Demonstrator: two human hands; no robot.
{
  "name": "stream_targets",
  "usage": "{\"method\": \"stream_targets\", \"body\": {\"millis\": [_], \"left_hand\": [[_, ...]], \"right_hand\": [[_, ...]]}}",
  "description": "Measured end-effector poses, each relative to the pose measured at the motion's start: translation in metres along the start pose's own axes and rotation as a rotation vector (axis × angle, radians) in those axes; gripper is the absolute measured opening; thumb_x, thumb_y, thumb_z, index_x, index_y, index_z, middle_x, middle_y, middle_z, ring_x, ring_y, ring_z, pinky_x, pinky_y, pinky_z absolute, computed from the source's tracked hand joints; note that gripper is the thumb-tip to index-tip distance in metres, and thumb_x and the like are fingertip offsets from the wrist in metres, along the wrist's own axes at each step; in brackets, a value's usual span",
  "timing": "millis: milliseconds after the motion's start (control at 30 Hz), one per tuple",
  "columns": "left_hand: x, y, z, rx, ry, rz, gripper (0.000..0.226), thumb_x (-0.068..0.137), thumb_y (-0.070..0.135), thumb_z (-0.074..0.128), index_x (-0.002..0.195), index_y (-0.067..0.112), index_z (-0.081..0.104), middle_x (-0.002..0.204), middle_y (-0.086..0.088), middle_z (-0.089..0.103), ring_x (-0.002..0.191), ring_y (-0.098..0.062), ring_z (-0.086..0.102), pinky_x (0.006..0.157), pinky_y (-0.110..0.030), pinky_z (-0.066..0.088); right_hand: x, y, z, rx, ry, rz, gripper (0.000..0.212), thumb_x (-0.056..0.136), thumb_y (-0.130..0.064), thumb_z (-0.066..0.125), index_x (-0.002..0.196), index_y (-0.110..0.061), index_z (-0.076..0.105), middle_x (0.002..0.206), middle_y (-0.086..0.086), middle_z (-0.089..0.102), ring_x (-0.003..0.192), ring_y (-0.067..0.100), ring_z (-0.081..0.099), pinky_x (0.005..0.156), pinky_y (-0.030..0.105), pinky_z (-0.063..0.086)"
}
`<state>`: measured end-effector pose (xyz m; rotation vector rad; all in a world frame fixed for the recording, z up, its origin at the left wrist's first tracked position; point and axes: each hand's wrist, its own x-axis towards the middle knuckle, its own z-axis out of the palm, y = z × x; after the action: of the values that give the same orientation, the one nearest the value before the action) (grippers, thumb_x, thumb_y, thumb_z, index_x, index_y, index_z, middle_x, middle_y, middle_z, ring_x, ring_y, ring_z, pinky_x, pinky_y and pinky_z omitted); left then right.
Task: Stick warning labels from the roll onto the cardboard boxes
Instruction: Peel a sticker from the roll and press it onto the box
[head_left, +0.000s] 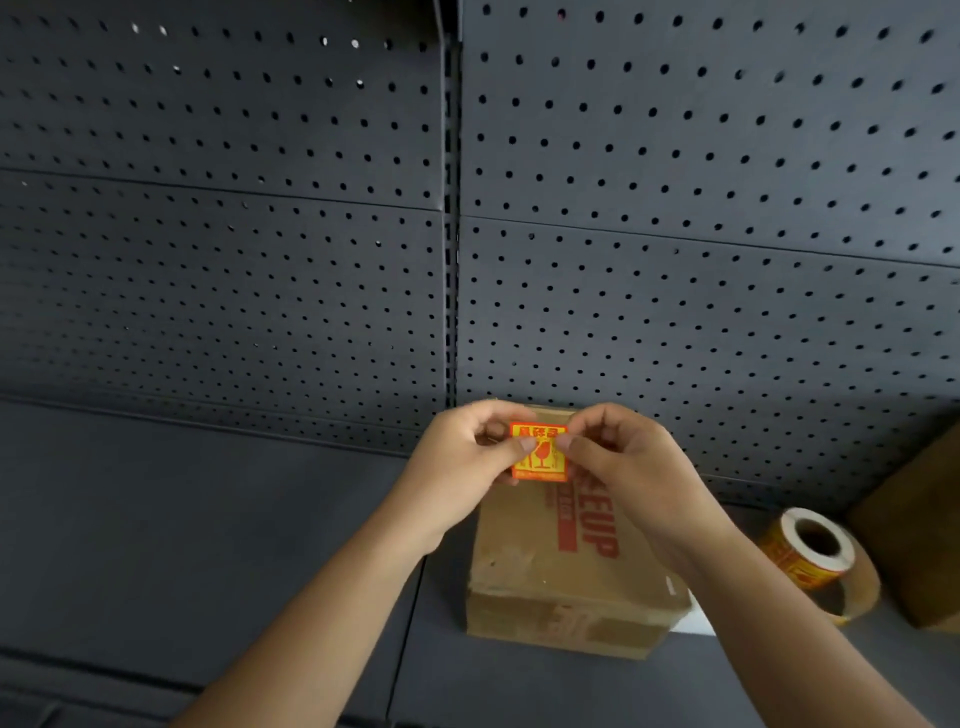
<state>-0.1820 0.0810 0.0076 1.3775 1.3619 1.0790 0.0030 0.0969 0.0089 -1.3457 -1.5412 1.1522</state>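
An orange and yellow warning label is held up above the far end of a cardboard box with red print on its top. My left hand pinches the label's left edge between thumb and fingers. My right hand pinches its right edge the same way. The label roll, orange with a white core, lies on the shelf to the right of the box, a loose strip of backing curling from it.
The box stands on a dark grey metal shelf backed by a perforated panel. A second cardboard box leans at the right edge, just beyond the roll.
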Motion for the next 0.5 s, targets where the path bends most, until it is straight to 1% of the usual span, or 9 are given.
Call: {"method": "stream_targets", "body": {"millis": [67, 100, 167, 233, 333, 433, 500], "left_hand": [[0.01, -0.005, 0.0, -0.008, 0.043, -0.008, 0.025, 0.094, 0.016, 0.071, 0.117, 0.022, 0.068, 0.098, -0.004, 0.074, 0.072, -0.009, 0.072, 0.065, -0.018, 0.057], [0.016, -0.007, 0.0, -0.018, 0.068, -0.014, 0.026, 0.093, 0.015, 0.072, 0.118, 0.019, 0.066, 0.098, -0.006, 0.074, 0.07, -0.008, 0.072, 0.065, -0.018, 0.057], [0.027, -0.012, 0.0, -0.036, 0.107, -0.028, 0.025, 0.093, 0.013, 0.072, 0.116, 0.016, 0.063, 0.096, -0.008, 0.074, 0.068, -0.008, 0.071, 0.065, -0.02, 0.059], [0.037, -0.016, 0.0, -0.036, 0.136, -0.044, 0.023, 0.092, 0.012, 0.073, 0.112, 0.015, 0.063, 0.094, -0.009, 0.075, 0.068, -0.01, 0.07, 0.066, -0.021, 0.059], [0.052, -0.023, 0.0, -0.008, 0.175, -0.065, 0.022, 0.091, 0.014, 0.075, 0.11, 0.014, 0.063, 0.088, -0.008, 0.075, 0.07, -0.012, 0.069, 0.066, -0.024, 0.058], [0.065, -0.03, 0.0, 0.063, 0.209, -0.084, 0.019, 0.088, 0.018, 0.077, 0.102, 0.019, 0.063, 0.086, -0.005, 0.073, 0.078, -0.016, 0.069, 0.073, -0.035, 0.056], [0.07, -0.034, 0.0, 0.074, 0.218, -0.099, 0.019, 0.087, 0.019, 0.077, 0.099, 0.021, 0.063, 0.088, -0.005, 0.073, 0.081, -0.019, 0.068, 0.073, -0.036, 0.053]], "right_hand": [[0.012, 0.003, 0.002, -0.013, 0.023, 0.015, 0.006, 0.095, -0.02, 0.069, 0.092, -0.014, 0.068, 0.075, 0.009, 0.069, 0.062, 0.014, 0.058, 0.068, 0.035, 0.052], [0.019, 0.004, 0.003, -0.035, 0.034, 0.016, 0.007, 0.095, -0.019, 0.068, 0.093, -0.013, 0.068, 0.073, 0.007, 0.069, 0.061, 0.012, 0.058, 0.066, 0.033, 0.051], [0.031, 0.006, 0.005, -0.088, 0.051, 0.015, 0.007, 0.095, -0.017, 0.068, 0.094, -0.011, 0.067, 0.069, 0.001, 0.067, 0.056, 0.006, 0.057, 0.06, 0.024, 0.05], [0.045, 0.008, 0.007, -0.14, 0.063, 0.019, 0.005, 0.095, -0.017, 0.068, 0.094, -0.012, 0.066, 0.07, -0.002, 0.067, 0.055, 0.004, 0.057, 0.058, 0.021, 0.048], [0.06, 0.009, 0.012, -0.212, 0.091, 0.037, 0.004, 0.095, -0.021, 0.068, 0.095, -0.018, 0.065, 0.082, -0.002, 0.07, 0.067, 0.009, 0.063, 0.061, 0.023, 0.05], [0.069, 0.008, 0.017, -0.27, 0.108, 0.043, 0.006, 0.094, -0.023, 0.069, 0.098, -0.022, 0.064, 0.088, -0.004, 0.07, 0.075, 0.008, 0.064, 0.059, 0.018, 0.043], [0.072, 0.008, 0.02, -0.299, 0.097, 0.038, 0.007, 0.094, -0.023, 0.069, 0.096, -0.024, 0.063, 0.089, -0.004, 0.07, 0.076, 0.007, 0.064, 0.058, 0.016, 0.04]]}}
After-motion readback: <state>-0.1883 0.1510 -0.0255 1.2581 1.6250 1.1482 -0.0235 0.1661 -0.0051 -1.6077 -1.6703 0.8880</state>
